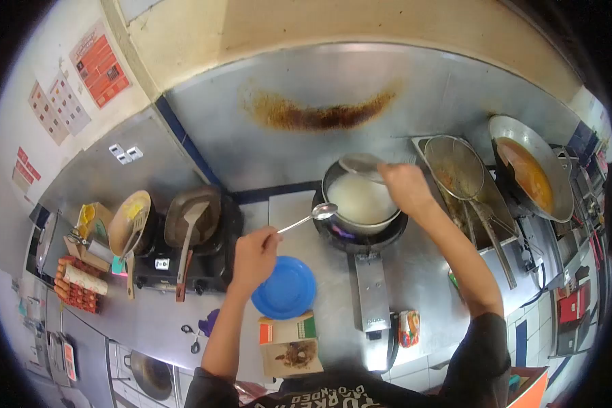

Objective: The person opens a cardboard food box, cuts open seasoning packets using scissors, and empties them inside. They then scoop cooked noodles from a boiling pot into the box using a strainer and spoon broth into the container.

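Observation:
My left hand is closed on the handle of a metal spoon, whose bowl hangs by the near left rim of a pot. Cloudy whitish liquid fills much of the pot, which sits on a portable gas stove. Above the pot's far side, my right hand grips a round, shallow metal utensil; whether it is a strainer or a lid I cannot tell. A blue plate lies on the steel counter below my left hand.
At left, two pans rest on a black stove, with egg trays beside it. Scissors and an open carton lie near the front edge. Right of the pot are a fryer with a strainer and a large wok.

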Demonstrator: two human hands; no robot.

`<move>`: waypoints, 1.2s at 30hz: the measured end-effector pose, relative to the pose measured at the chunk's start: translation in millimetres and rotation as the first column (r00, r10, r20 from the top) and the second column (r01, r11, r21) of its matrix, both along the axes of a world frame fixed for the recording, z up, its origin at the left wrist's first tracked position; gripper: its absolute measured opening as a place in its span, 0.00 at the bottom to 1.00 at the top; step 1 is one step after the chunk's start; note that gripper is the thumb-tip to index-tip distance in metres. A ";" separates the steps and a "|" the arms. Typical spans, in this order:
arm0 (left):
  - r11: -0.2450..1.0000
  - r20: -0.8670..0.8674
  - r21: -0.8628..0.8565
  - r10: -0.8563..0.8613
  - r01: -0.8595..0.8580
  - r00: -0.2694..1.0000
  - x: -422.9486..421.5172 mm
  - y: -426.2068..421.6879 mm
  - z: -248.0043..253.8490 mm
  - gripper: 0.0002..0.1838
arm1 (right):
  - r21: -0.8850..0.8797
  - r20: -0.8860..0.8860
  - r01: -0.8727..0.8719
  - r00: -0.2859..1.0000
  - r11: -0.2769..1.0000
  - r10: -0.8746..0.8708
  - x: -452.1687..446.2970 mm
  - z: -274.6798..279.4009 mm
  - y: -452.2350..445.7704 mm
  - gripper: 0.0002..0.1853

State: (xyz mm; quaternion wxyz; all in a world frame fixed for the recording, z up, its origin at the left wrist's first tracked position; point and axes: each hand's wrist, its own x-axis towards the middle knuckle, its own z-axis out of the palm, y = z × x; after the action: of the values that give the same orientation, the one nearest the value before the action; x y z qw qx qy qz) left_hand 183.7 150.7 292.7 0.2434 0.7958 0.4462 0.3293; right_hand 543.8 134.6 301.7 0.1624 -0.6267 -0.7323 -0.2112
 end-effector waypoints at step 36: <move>0.996 -0.156 0.070 -0.035 0.047 0.987 37.2 69.1 41.3 0.06 | -0.281 -0.015 -0.053 0.999 0.958 0.051 58.5 -41.3 77.2 0.06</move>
State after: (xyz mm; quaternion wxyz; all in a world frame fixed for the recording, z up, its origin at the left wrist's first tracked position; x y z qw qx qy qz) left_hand 220.9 219.8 333.9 0.1853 0.8364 0.4349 0.2775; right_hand 602.3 211.9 260.4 0.0801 -0.6248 -0.7704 -0.0982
